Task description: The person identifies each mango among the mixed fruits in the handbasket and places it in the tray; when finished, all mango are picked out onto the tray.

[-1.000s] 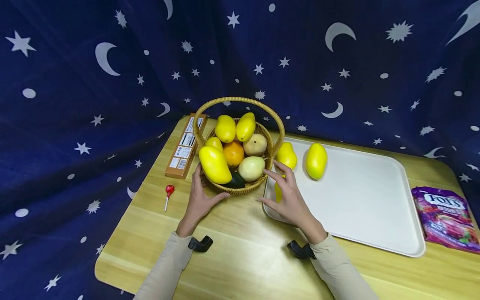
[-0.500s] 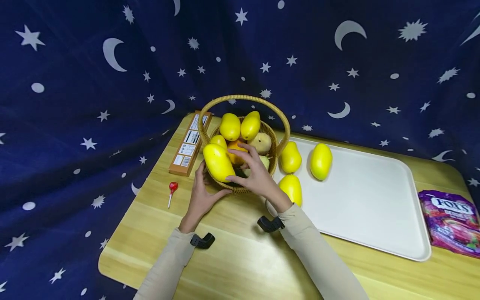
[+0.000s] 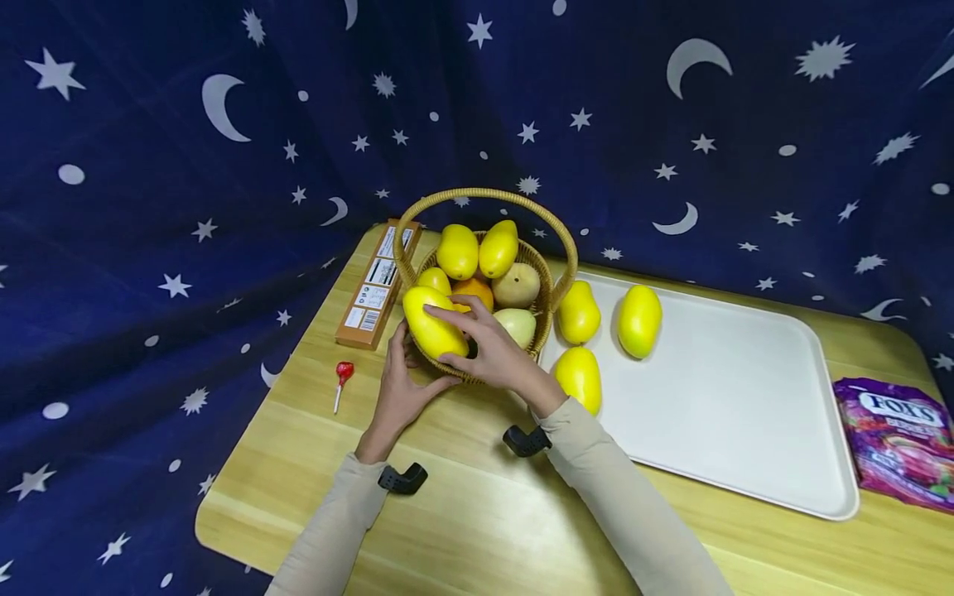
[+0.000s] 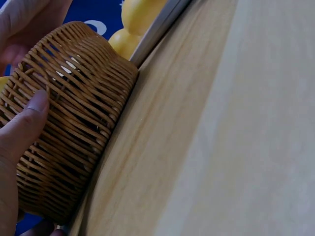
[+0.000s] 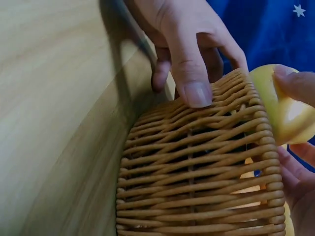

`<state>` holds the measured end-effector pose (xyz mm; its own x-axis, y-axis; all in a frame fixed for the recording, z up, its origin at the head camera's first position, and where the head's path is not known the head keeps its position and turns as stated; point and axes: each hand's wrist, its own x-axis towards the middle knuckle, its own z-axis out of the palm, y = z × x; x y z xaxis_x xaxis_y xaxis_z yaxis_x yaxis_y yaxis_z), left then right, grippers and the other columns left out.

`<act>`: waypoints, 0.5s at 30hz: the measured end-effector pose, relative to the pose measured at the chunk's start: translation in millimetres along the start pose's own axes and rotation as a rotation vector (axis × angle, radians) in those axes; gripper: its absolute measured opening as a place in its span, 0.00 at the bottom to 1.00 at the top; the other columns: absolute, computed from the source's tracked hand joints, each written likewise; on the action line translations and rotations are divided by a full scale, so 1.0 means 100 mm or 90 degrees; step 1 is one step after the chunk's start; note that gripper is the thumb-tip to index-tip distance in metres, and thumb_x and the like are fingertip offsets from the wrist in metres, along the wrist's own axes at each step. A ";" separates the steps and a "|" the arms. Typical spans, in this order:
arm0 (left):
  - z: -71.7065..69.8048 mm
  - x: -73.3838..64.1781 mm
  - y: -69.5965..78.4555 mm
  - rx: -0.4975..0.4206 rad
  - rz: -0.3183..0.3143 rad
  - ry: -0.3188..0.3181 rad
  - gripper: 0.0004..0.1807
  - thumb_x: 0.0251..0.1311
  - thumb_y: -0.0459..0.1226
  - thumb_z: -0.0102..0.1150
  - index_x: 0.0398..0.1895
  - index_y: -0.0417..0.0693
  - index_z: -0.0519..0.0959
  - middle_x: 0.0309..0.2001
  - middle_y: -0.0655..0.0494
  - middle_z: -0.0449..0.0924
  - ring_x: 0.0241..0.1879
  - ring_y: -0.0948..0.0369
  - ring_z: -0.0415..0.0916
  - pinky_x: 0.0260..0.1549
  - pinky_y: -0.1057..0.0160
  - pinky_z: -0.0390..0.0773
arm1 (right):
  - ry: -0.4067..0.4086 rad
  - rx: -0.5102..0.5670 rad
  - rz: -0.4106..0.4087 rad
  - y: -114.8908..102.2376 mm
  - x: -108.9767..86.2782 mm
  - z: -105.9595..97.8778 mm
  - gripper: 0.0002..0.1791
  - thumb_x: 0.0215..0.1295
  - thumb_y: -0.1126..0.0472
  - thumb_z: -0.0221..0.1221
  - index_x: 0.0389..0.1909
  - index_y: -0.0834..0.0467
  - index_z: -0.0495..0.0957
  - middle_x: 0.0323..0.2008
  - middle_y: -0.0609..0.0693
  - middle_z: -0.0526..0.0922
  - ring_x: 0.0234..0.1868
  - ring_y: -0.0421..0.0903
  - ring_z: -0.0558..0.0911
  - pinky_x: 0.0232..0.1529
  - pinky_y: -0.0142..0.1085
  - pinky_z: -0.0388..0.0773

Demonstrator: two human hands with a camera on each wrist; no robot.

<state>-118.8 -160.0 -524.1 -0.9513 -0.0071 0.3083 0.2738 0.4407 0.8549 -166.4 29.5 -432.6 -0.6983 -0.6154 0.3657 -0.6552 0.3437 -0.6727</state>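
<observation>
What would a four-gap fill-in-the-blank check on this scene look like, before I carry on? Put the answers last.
1. The left hand holds a woven ____.
2. The right hand pinches a ____ fruit.
3. The white tray bears ____ fruits.
4. The lollipop's head is ____.
Missing words: basket; yellow; three; red.

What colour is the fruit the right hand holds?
The fruit is yellow; the head view shows it best.
</observation>
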 end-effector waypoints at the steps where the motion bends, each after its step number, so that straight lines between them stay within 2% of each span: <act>1: 0.00 -0.01 0.00 -0.001 -0.001 0.001 0.66 0.41 0.44 0.80 0.78 0.65 0.42 0.71 0.51 0.58 0.59 0.52 0.70 0.48 0.51 0.77 | 0.004 0.000 -0.005 0.01 0.00 0.00 0.37 0.57 0.60 0.70 0.69 0.49 0.69 0.65 0.62 0.64 0.58 0.57 0.74 0.48 0.45 0.80; 7: -0.02 -0.04 -0.01 -0.003 0.003 0.007 0.67 0.41 0.42 0.81 0.79 0.62 0.42 0.71 0.48 0.57 0.61 0.49 0.70 0.48 0.50 0.77 | 0.034 0.007 -0.007 0.02 -0.06 -0.02 0.37 0.56 0.62 0.70 0.68 0.50 0.70 0.63 0.60 0.64 0.50 0.52 0.76 0.44 0.42 0.82; 12: 0.00 -0.01 0.00 -0.010 0.010 0.004 0.68 0.39 0.42 0.82 0.79 0.62 0.43 0.71 0.49 0.57 0.60 0.49 0.70 0.47 0.50 0.77 | 0.054 -0.007 0.014 0.02 -0.18 -0.12 0.37 0.57 0.60 0.70 0.68 0.48 0.70 0.65 0.58 0.63 0.45 0.49 0.75 0.42 0.44 0.81; 15: 0.01 0.01 0.00 -0.011 0.018 0.000 0.68 0.38 0.42 0.82 0.79 0.62 0.43 0.71 0.49 0.57 0.59 0.49 0.71 0.47 0.49 0.77 | 0.063 -0.001 0.034 0.03 -0.27 -0.19 0.37 0.57 0.60 0.70 0.68 0.47 0.70 0.66 0.57 0.62 0.45 0.48 0.74 0.39 0.41 0.83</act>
<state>-119.8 -158.7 -524.3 -0.9429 0.0055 0.3330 0.3037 0.4247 0.8529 -155.0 60.2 -432.4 -0.7575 -0.5225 0.3914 -0.6164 0.3748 -0.6925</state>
